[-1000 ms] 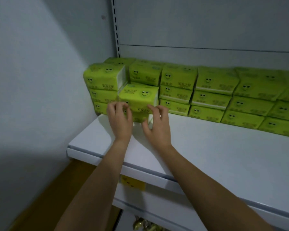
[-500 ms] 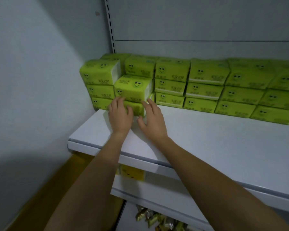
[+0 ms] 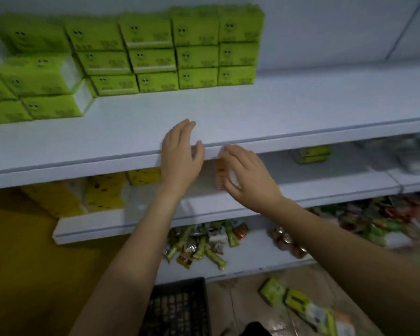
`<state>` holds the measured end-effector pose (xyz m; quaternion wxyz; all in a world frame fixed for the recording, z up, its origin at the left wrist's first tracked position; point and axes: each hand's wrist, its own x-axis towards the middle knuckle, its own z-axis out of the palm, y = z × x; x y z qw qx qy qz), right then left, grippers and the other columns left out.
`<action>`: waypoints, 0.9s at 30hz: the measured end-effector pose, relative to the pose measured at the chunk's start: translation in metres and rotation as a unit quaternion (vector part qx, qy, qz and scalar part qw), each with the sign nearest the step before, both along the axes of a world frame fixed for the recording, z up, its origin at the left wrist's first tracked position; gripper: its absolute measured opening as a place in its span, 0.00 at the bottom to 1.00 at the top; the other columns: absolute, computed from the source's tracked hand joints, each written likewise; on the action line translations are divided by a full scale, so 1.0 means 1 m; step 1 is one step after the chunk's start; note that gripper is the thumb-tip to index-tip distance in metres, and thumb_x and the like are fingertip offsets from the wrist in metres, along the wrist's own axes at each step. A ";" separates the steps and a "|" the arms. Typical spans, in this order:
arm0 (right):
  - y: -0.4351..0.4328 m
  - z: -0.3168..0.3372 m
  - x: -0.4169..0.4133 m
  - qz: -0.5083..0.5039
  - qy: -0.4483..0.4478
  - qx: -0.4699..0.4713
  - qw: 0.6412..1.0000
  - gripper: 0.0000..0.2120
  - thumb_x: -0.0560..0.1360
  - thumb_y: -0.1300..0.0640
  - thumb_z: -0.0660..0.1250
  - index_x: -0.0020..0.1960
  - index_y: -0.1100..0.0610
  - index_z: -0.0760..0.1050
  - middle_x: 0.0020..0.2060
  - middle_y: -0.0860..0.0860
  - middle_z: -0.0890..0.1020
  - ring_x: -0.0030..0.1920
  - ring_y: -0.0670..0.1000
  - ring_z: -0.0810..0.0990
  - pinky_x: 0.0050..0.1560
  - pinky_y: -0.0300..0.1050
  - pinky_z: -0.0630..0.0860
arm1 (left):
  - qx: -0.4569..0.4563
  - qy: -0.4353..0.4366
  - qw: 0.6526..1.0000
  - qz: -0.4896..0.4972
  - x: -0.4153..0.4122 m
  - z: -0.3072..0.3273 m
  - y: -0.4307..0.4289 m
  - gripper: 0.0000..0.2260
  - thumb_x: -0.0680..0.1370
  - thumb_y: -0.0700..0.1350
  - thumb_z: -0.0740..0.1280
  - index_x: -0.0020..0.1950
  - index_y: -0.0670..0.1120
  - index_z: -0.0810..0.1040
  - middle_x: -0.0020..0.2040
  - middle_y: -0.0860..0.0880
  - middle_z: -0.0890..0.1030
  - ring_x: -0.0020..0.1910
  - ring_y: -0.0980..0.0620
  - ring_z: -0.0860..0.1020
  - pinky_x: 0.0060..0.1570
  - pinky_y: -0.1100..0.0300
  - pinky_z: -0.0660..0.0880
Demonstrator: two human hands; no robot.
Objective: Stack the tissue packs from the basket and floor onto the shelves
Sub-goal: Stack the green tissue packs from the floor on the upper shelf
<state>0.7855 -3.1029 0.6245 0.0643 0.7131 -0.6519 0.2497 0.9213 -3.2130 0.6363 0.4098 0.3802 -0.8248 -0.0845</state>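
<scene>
- Two empty hands at the front edge of the upper shelf [image 3: 277, 112]: left hand [image 3: 181, 156] across the edge with fingers straight and loose, right hand [image 3: 246, 175] just under it with fingers loosely curved, gripping nothing that shows, right by an orange price tag [image 3: 220, 174].
- Green tissue packs [image 3: 197, 57] stacked three high along the back edge of that shelf. Loose packs [image 3: 294, 298] low on the floor [image 3: 238, 301], near a black basket [image 3: 180, 309] too dark inside to read.
- Could topple the front-left stack [image 3: 51, 93]: sits out of line with the back row, with white ends on show, so easy to nudge when sliding another pack in beside it.
- Could snag the price tag or the shelf lip with the right hand on the way down, tearing the tag loose.
- Could crush the loose packs when bending: scattered, partly askew, blurred at this angle.
- Could pick up the wrong goods: yellow packs [image 3: 102, 192] on the middle shelf [image 3: 313, 175] and snack packets [image 3: 199, 243] on the lowest shelf [image 3: 252, 258], both between the hands and the floor.
- Could tip a pack off by building too near the front edge.
</scene>
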 end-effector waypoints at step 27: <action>0.556 -0.571 -0.019 -0.642 -0.466 0.246 0.557 0.27 0.75 0.51 0.58 0.70 0.62 0.64 0.68 0.59 0.69 0.69 0.58 0.66 0.67 0.49 0.62 | 0.227 -0.570 0.585 -0.531 -0.176 -0.573 0.483 0.32 0.73 0.54 0.46 0.73 0.41 0.63 0.72 0.42 0.66 0.70 0.45 0.65 0.68 0.55 0.60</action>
